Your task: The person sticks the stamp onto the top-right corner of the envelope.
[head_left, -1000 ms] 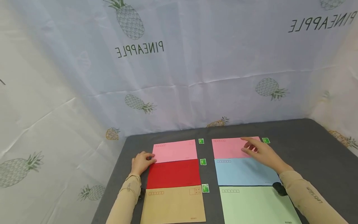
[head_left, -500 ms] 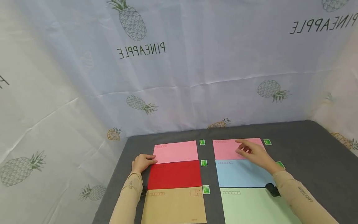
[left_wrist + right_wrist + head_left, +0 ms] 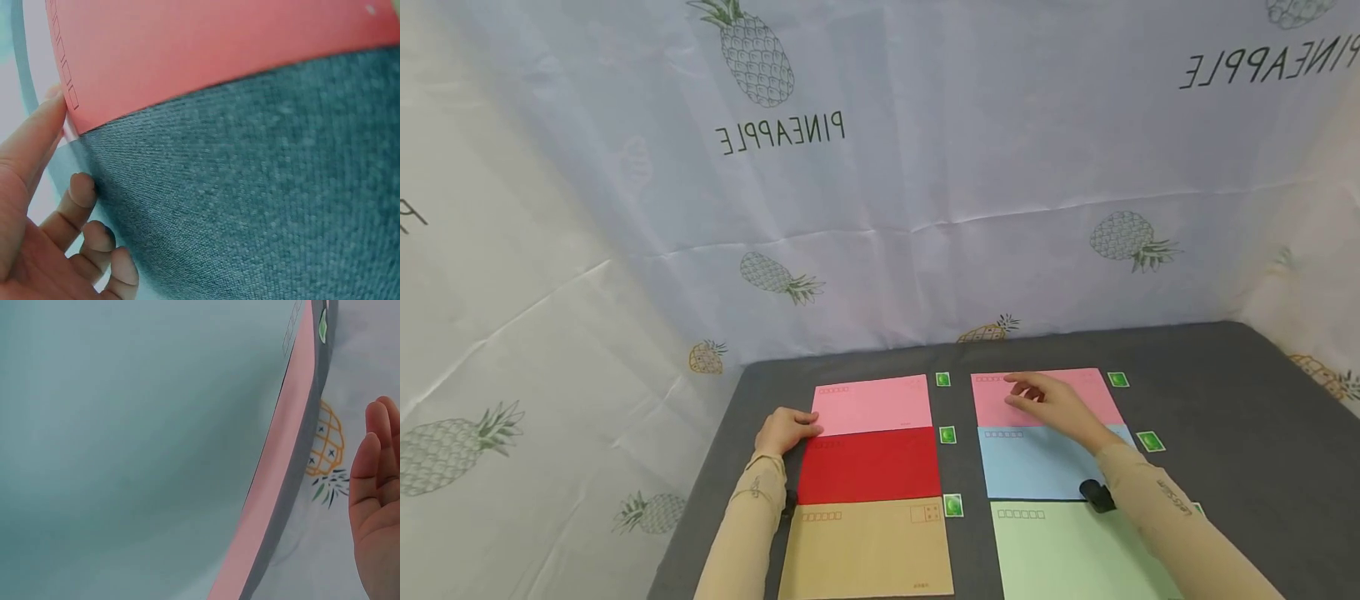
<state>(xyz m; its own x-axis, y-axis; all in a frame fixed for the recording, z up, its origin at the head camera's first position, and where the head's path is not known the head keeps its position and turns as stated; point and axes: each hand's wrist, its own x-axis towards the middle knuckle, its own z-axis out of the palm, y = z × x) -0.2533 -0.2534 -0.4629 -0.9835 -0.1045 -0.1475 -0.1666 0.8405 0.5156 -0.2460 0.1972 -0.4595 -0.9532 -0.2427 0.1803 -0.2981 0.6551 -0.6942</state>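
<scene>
My left hand (image 3: 784, 429) rests at the near-left corner of the left pink envelope (image 3: 872, 404), beside the red envelope (image 3: 871, 467). In the left wrist view, a fingertip (image 3: 57, 95) lies just past the red envelope (image 3: 219, 37)'s boxed edge, and the other fingers are loosely bent. Nothing is gripped there. Over the right pink envelope (image 3: 1090, 400) my right hand (image 3: 1052, 407) hovers, thumb and index apart, holding nothing. Its forearm crosses the blue envelope (image 3: 1030, 462). The right wrist view shows the right hand (image 3: 378, 500) with fingers extended, beyond the blue envelope (image 3: 137, 425).
A tan envelope (image 3: 865, 550) and a light green envelope (image 3: 1067, 550) lie nearest. Green stamps (image 3: 947, 435) stand in a column between the envelope rows, and more stamps (image 3: 1150, 441) lie to the right. Dark cloth (image 3: 1247, 417) covers the table; a pineapple-print curtain (image 3: 925, 250) hangs behind.
My right hand has moved left across the right pink envelope, uncovering stamps that the arm hid on the right. The left hand stays almost in place.
</scene>
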